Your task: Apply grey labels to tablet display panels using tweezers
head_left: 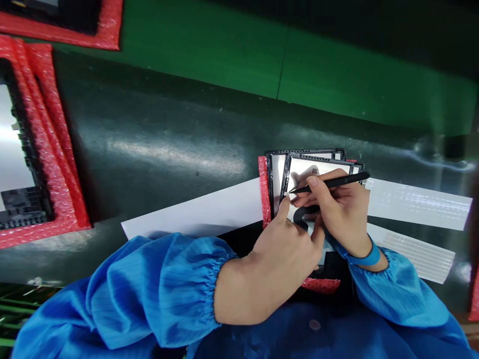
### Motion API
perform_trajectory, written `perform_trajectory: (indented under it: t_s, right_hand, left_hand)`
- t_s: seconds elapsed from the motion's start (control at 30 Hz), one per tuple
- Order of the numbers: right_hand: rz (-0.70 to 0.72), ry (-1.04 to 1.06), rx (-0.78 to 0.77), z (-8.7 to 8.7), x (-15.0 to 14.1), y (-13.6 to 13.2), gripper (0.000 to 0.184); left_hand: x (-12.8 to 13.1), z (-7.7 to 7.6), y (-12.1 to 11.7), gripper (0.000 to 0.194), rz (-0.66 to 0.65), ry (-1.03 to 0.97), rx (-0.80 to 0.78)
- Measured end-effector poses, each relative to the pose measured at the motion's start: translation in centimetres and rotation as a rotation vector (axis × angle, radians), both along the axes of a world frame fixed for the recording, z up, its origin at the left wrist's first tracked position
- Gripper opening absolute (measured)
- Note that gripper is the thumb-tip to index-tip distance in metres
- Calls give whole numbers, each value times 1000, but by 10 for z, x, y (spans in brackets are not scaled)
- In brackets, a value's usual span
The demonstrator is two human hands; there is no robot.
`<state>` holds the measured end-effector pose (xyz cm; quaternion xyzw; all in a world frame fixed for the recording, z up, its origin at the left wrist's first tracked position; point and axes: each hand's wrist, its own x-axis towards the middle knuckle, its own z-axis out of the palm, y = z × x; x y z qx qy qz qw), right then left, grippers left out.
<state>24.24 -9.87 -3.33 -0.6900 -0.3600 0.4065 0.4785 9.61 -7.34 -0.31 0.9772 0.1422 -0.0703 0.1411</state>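
A black-framed panel (318, 162) with a pale face lies on a stack of similar frames over red bubble wrap (264, 192), just in front of me. My right hand (339, 212) is closed on a thin black pen-like tool (337, 182), its tip pointing left at the panel's left edge. My left hand (288, 249) rests beside it, with fingers curled and fingertips pressed on the panel's lower left edge near the tool tip. Both arms wear blue sleeves, and a blue band circles my right wrist.
A white sheet (198, 214) lies under the stack on the dark bench. White strip sheets (419, 204) lie to the right. More framed panels on red bubble wrap (48, 149) sit at the left. A green belt (299, 65) runs along the back.
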Motion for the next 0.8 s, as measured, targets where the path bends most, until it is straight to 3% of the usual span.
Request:
perform_trajectory:
  t_s: [0.23,0.8]
  right_hand:
    - [-41,-4,-1,5,-2,4,27]
    - [-1,-39,-37,4,-1,2,24]
  left_hand:
    - [-1,4,1,45,-29,23,3]
    - [0,9,4,30,-57,81,4]
